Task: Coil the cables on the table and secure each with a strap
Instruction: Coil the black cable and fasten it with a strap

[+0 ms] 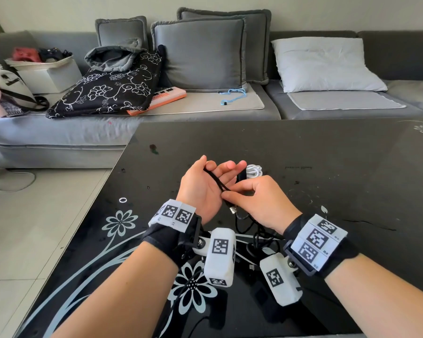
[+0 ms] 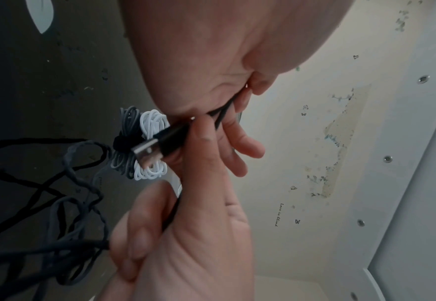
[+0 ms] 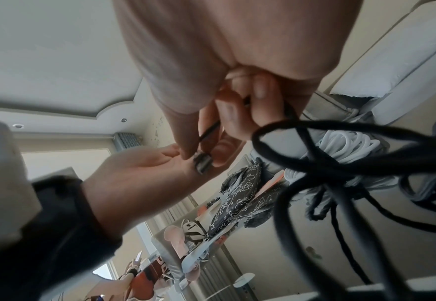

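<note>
Black USB cable (image 1: 217, 182) runs diagonally across the left hand (image 1: 203, 186), thumb pinning it; right hand (image 1: 257, 201) pinches it nearer the plug (image 1: 233, 210).

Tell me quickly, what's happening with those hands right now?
Left hand and right hand both pinching thin black USB cable. Cable mostly uncoiled, no strap on it. White cable bundle already strapped, lying just behind.

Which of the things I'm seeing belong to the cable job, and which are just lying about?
Part of the job:
- black cable, held by the left hand and pinched by the right hand
- its plug
- white cable bundle, already strapped
- loose black cable on the table

Just lying about:
- small white ring
- sofa cushions
- white pillow
- patterned black bag
- blue cord
</note>
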### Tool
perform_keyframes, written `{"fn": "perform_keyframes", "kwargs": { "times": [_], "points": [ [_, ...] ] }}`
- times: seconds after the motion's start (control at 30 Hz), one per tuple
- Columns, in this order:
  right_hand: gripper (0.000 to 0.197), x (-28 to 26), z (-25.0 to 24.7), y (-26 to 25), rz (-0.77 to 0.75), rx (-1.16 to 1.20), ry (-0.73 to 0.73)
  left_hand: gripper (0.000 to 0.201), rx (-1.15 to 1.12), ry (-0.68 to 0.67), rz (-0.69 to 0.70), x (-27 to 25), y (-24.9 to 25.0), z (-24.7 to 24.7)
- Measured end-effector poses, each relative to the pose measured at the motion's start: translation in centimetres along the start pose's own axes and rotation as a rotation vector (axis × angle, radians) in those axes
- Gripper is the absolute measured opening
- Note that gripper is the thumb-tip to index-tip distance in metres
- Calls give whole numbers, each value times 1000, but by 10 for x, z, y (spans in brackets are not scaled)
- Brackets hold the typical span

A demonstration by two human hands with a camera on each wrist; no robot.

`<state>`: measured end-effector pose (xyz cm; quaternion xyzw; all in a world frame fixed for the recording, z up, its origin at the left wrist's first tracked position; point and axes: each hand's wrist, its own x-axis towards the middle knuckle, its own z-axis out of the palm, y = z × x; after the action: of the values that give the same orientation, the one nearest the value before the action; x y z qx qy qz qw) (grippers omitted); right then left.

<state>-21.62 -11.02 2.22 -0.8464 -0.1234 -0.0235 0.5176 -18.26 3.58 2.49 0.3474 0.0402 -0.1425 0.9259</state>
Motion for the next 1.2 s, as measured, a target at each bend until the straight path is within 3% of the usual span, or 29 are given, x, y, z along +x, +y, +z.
{"fn": "perform_keyframes", "kwargs": {
  "times": [0.23, 0.37, 0.43, 0.67, 1.0, 1.2],
  "points": [
    [8, 4, -1, 4, 43, 19, 39, 35, 67, -101, -58, -2, -2, 3],
    [8, 7, -6, 7, 33, 94, 123, 21, 348, -111, -58, -4, -10, 3],
    [10, 9, -7, 8, 33, 141, 148, 24, 386, -149, -66, -5, -15, 4],
    [15, 6, -6, 3, -3, 34, 66, 38, 246, -106, -30, -7, -14, 11],
    [14, 8, -7, 7, 36, -42, 1, 38, -230, 75, 76, 7, 11, -7],
    [12, 9, -13, 11, 39, -74, 4, 39, -189, 82, 98, 9, 19, -13]
  ]
}}
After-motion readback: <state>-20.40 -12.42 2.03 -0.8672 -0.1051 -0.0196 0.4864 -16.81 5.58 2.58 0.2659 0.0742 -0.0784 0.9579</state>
